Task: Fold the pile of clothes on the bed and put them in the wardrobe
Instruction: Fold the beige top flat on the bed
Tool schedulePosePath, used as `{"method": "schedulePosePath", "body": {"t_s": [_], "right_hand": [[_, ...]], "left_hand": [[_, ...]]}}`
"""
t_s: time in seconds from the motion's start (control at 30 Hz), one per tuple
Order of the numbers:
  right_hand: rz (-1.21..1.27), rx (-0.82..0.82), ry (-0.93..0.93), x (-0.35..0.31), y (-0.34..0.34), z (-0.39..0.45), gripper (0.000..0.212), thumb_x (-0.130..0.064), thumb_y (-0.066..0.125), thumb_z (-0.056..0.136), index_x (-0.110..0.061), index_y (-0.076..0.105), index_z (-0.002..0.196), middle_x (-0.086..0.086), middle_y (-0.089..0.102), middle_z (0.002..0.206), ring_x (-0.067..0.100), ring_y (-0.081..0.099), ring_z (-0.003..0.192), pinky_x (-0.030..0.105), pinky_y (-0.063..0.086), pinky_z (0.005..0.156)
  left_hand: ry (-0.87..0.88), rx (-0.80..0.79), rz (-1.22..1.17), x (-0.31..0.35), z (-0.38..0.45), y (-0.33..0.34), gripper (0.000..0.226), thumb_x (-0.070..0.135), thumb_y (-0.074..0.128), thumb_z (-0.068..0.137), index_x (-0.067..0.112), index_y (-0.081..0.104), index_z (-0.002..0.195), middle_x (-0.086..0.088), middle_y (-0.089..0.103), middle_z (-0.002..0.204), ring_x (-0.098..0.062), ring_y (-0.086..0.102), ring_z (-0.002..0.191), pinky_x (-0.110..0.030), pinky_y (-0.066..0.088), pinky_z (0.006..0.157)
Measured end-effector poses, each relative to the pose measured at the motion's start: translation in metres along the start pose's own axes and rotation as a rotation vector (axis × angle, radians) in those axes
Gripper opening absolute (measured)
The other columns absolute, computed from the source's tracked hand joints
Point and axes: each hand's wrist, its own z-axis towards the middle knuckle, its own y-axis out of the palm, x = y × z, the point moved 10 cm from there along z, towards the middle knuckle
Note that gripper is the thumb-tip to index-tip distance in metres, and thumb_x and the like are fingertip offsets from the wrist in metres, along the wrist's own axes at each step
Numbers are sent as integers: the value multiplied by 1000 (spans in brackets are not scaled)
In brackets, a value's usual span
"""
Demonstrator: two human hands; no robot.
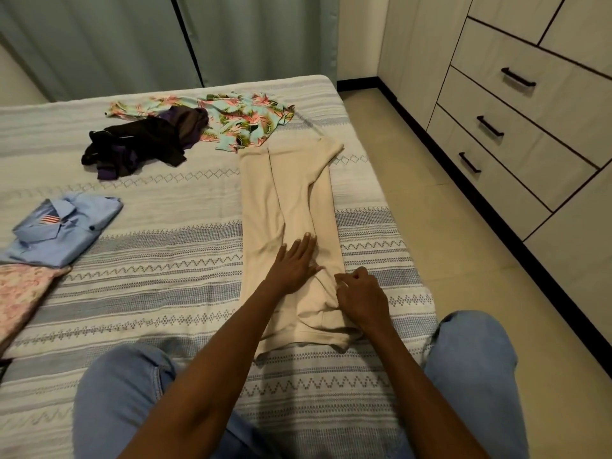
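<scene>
Beige garment (288, 207) folded lengthwise, flat on striped bed (165, 260); folded blue shirt (63, 226) left; wardrobe (530, 127) right.

Home bedroom. A bed (165, 233) fills most of the view, covered with a white and blue-grey woven spread patterned in zigzag and diamond bands. Loose and folded clothes lie on it: beige trousers (284, 207), a folded blue shirt (63, 226), a floral shirt (238, 117), a dark heap (142, 140). Built-in wardrobe (530, 104) along the right wall, pale panels with black trim, three drawers with black bar handles (518, 77). Grey-green curtains (165, 38) hang full length behind the bed. Beige tiled floor (430, 200) with black skirting between bed and wardrobe. Indoor lighting, domestic scale.
</scene>
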Motion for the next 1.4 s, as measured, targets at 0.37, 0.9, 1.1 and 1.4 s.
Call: {"method": "schedulePosePath", "body": {"t_s": [0.37, 0.9, 1.1, 1.4], "right_hand": [[102, -6, 42, 13, 1, 19, 32, -34, 53, 91, -23, 68, 117, 5, 69, 112, 29, 62, 103, 38, 52, 82], [176, -228, 218, 24, 22, 115, 31, -43, 56, 82, -20, 59, 102, 7, 65, 105, 32, 62, 99, 37, 47, 80], [187, -52, -4, 3, 9, 125, 26, -25, 62, 83, -24, 60, 109, 4, 56, 115, 29, 55, 106, 41, 49, 83], [165, -96, -105, 3, 27, 139, 14, -27, 63, 86, -33, 72, 94, -1, 59, 110, 23, 55, 105, 40, 45, 88]], "left_hand": [[-25, 117, 95, -12, 2, -11, 78, 66, 4, 90, 31, 27, 156, -13, 41, 152, -36, 40, 136, -49, 29, 110], [-88, 265, 54, -26, -5, 0, 56, 42, 23, 104, 18, 33, 154, -9, 38, 156, -38, 44, 137, -55, 38, 108], [-60, 262, 41, -18, 1, -13, 55, 34, 32, 104, 24, 25, 157, -4, 24, 163, -30, 21, 150, -53, 19, 120], [-26, 284, -15, -13, 12, -22, 44, 42, 32, 104, 24, 57, 135, -3, 56, 142, -28, 49, 134, -45, 34, 111]]}}
